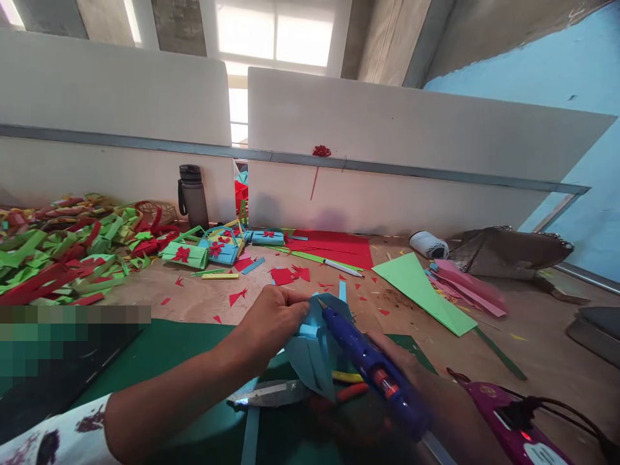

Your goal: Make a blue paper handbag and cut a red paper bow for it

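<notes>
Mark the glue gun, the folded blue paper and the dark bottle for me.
Glue gun (357, 346): head view, on the middle of its blue barrel.
Folded blue paper (307, 359): head view, on its lower panel.
Dark bottle (196, 204): head view, on the body below the cap.

The glue gun (358, 352) partly hides the right hand (404, 365). The bottom edge crops the power strip (484, 402); pixelation blurs a dark thing (58, 403).

Tilted glue gun (362, 354) at folded blue paper (309, 358)
</notes>
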A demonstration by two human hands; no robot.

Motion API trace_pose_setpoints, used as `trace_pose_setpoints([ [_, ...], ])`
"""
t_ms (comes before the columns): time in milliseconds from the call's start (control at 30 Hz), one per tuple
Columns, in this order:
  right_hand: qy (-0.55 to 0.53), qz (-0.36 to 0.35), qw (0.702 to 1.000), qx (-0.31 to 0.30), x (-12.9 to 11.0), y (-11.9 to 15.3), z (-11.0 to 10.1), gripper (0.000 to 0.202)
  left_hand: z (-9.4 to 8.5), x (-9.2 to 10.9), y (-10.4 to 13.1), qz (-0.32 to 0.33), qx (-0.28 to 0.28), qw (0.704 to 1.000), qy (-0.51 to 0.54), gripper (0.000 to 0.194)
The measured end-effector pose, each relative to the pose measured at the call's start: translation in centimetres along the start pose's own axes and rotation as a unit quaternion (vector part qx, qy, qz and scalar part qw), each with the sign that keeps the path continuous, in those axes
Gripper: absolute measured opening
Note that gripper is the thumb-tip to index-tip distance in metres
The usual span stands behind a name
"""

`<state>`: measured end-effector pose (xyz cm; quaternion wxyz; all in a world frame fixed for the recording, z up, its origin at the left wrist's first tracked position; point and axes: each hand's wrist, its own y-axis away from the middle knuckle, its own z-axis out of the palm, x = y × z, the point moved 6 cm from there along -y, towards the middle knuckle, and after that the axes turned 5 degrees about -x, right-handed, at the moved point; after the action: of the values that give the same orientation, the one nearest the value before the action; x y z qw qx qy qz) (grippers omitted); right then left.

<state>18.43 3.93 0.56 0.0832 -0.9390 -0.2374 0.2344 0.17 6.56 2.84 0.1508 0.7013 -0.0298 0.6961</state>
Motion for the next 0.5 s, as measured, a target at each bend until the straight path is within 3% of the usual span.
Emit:
trace_pose_setpoints([
  [367, 0.036, 0.021, 0.999, 0.004, -0.02, 0.04, -0.32, 0.063, -0.01, -0.03, -0.13, -0.001, 0.015, 1.0, 0.024, 0.023],
  [500, 0.062, 0.034, 0.997, 0.009, -0.05, -0.03, -0.11, 0.066, 0.15, -0.32, -0.28, -0.006, -0.006, 0.999, 0.05, 0.023],
])
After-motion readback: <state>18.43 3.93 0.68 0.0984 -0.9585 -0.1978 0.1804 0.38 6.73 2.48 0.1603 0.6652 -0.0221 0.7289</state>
